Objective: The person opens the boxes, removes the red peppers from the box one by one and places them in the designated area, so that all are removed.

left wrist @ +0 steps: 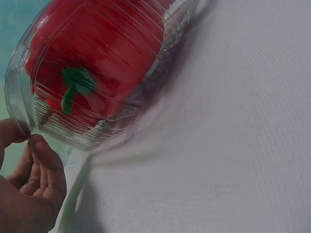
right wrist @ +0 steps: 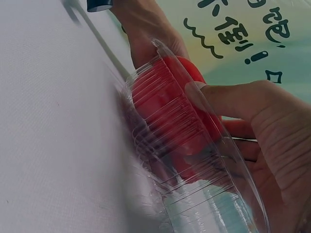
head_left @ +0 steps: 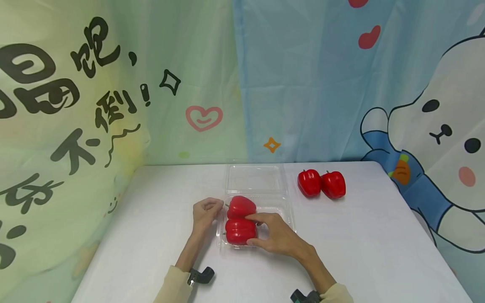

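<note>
A clear plastic clamshell box (head_left: 276, 206) lies on the table with its lid (head_left: 255, 179) folded back. Two red bell peppers sit in the left part of its tray, a far pepper (head_left: 241, 207) and a near pepper (head_left: 241, 231). My right hand (head_left: 280, 235) grips the near pepper from the right, thumb on its front side and fingers behind it. With thumb and fingertip my left hand (head_left: 206, 213) pinches the box's left rim (left wrist: 19, 107). Through the ribbed wall in the left wrist view, a pepper's green stem (left wrist: 73, 87) shows.
Two more red peppers, a left one (head_left: 309, 183) and a right one (head_left: 334, 185), stand side by side on the white table (head_left: 363, 244), right of the lid. A printed curtain (head_left: 303, 84) hangs behind the table's far edge.
</note>
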`<state>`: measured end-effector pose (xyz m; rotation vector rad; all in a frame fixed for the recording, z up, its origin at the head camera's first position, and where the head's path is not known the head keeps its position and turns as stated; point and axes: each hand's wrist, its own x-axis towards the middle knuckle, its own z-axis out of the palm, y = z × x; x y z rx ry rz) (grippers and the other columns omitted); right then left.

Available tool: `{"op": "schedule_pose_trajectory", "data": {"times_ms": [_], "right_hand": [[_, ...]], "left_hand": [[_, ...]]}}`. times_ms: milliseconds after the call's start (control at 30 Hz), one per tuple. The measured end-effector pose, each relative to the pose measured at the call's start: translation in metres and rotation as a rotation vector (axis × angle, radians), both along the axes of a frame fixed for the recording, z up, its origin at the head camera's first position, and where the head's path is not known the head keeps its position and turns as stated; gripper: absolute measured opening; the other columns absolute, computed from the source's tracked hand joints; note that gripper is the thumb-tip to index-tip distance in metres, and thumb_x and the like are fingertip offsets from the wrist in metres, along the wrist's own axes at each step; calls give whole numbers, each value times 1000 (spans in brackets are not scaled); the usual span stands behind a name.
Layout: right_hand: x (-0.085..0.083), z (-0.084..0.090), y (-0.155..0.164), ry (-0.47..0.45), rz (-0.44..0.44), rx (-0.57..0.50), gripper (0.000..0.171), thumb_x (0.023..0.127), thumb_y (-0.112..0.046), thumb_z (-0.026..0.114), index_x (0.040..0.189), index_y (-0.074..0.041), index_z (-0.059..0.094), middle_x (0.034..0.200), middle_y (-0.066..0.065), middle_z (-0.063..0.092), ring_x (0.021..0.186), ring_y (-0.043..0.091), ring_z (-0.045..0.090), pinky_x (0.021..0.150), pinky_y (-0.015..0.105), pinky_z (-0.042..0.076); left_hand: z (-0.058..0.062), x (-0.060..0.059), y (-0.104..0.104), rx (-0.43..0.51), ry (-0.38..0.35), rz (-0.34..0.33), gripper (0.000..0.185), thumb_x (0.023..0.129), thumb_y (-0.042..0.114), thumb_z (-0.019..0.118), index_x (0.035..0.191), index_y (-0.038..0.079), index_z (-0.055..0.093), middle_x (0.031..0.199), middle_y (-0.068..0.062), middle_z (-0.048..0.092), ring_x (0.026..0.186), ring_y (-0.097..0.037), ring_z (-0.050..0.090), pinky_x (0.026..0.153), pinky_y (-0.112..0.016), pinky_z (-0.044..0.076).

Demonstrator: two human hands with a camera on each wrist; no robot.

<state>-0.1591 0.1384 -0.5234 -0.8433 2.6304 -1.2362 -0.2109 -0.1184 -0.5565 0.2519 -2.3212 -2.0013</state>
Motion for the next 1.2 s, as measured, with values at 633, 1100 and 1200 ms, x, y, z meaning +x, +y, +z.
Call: {"op": "schedule_pose_trajectory", "data": {"times_ms": [633,1100,1200], "right_hand": [[-2,-6,1,97,2,-91,65,81,-30,93,140,-15,70,137,-1,77,114,15,75,95,46,66],[-3,-5,4,94,-3,-213,60,82,-27,92,137,-15,73,136,-1,78,119,17,75,97,45,66],[-3,-5,4,98,-4,-226,59,82,-26,92,136,-14,73,135,-1,78,117,15,75,97,43,66]], "left_hand": [[0,-2,0,-42,-15,0,19,99,17,75,100,-2,79,92,-20,82,78,-11,71,70,-20,56],[-1,-1,1,-54,-13,2,20,100,18,75,101,-2,78,93,-19,83,78,-10,70,69,-20,56],[0,0,1,-53,-16,5,21,99,18,75,101,-2,78,93,-19,83,78,-11,71,69,-20,56]]}}
